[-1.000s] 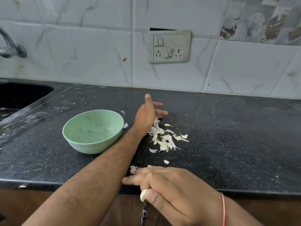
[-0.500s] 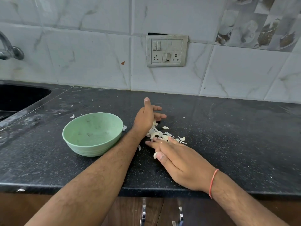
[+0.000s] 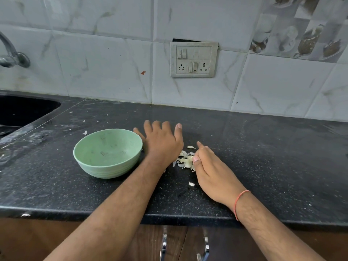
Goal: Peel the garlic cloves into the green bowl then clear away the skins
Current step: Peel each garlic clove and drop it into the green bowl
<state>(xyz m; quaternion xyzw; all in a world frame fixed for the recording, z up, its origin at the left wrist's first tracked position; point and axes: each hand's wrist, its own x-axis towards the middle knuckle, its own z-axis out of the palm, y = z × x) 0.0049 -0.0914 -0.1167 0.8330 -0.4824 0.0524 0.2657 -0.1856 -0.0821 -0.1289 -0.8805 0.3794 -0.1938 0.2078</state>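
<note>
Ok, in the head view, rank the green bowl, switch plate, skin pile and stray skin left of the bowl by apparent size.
1. green bowl
2. switch plate
3. skin pile, partly hidden
4. stray skin
</note>
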